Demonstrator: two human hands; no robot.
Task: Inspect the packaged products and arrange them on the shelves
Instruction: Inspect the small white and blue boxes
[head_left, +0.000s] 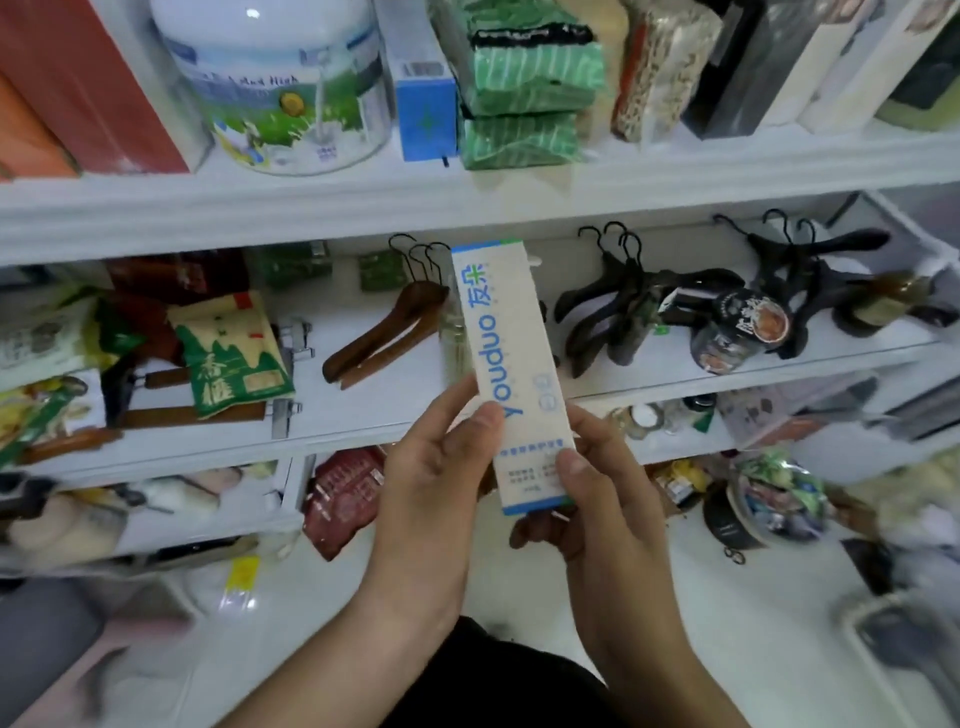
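Two grips, left hand (434, 467), right hand (610, 499), pinching carton (511, 364) by lower edges, nearly upright before shelf (337, 415)

Two bare arms (363, 649) run back from the left hand (431, 467) and the right hand (608, 493). Below the hands, between the arms, is some black clothing (498, 670).

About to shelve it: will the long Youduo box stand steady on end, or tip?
Likely tippy on end: the Youduo box is tall and narrow. Probably stiff cardboard, since its edges look straight. Seemingly light: left hand and right hand pinch only its lower part.
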